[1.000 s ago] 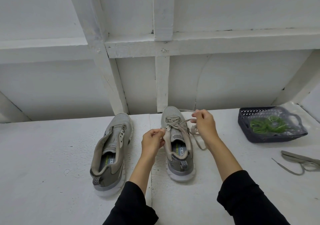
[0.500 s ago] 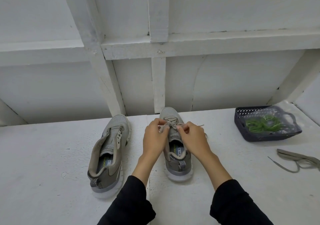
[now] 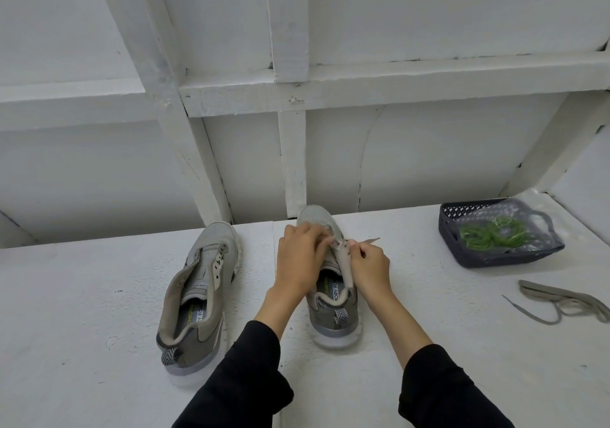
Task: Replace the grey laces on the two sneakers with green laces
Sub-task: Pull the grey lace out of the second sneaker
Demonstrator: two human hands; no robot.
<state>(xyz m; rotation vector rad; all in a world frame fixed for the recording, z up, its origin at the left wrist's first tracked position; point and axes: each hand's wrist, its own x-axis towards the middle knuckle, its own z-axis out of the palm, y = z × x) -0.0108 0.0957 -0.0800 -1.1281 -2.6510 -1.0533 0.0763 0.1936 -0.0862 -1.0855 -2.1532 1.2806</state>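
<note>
At 6 o'clock both hands work the right sneaker [image 3: 333, 315]: left hand [image 3: 298, 256] curled over its eyelets, right hand [image 3: 369, 264] pinching the grey lace [image 3: 371, 240]; best to draw it out row by row. Left sneaker [image 3: 198, 292] at 9 is bare, a pulled lace [image 3: 561, 299] lies at 3, green laces [image 3: 491, 234] in the basket [image 3: 515, 257] at 2, all on a white bench [image 3: 82, 328] below a white framed wall [image 3: 290, 81]

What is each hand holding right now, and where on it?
Both hands work at the right sneaker: the right hand pinches its grey lace near the free tip; the left hand grips around the eyelets, exact hold hidden.
</note>
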